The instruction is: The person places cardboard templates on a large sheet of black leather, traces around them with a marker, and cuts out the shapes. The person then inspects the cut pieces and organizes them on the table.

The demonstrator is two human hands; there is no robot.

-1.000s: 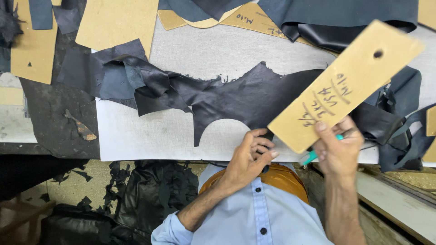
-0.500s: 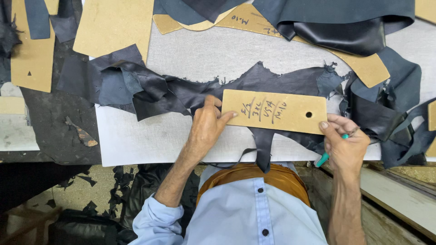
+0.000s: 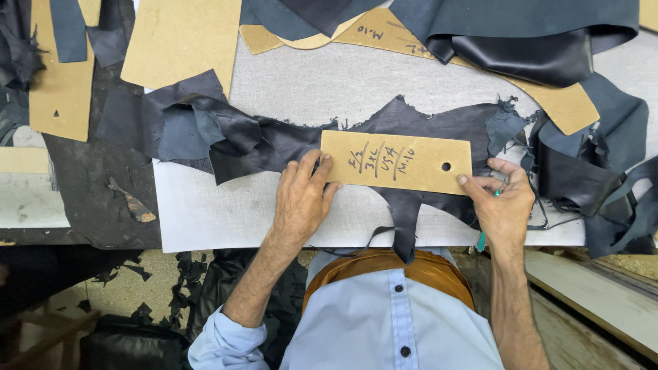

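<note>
A rectangular cardboard pattern (image 3: 396,162) lies flat on dark leather (image 3: 425,127) between both hands. The left hand (image 3: 299,199) presses its left end; the right hand (image 3: 504,205), gripping a teal-handled tool (image 3: 482,240), steadies its right corner.

The left hand (image 3: 300,199) lies palm down, fingers (image 3: 317,166) spread and stretched forward, thumb out to the side; its forearm runs back and down to a rolled pale blue sleeve (image 3: 223,339); the right hand (image 3: 504,205) is knuckles up, fingers curled inward, index fingertip pressed forward; its bare forearm runs straight back toward the body.
</note>
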